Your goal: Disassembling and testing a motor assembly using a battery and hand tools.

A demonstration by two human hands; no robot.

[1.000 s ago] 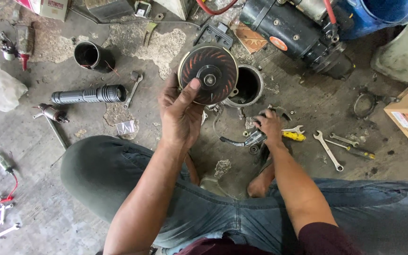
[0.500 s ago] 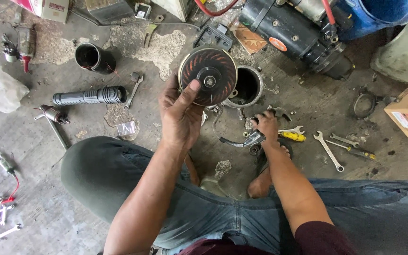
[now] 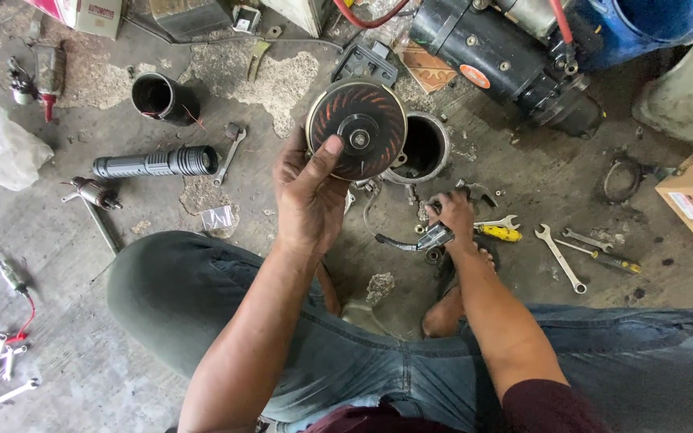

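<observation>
My left hand (image 3: 308, 196) holds a round finned disc (image 3: 357, 130) up at the upper centre of the frame, fingers curled behind it and my thumb pressed on its face; just behind it on the floor sits an open cylindrical housing (image 3: 423, 148); my right hand (image 3: 452, 215), right of centre, has its fingers closed around a small metal tool (image 3: 411, 240), beside a yellow-handled screwdriver (image 3: 500, 233); a wrench (image 3: 560, 258) lies further right.

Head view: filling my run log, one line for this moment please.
left hand: holds round finned disc raised | right hand: on tools on floor | housing behind disc
</observation>
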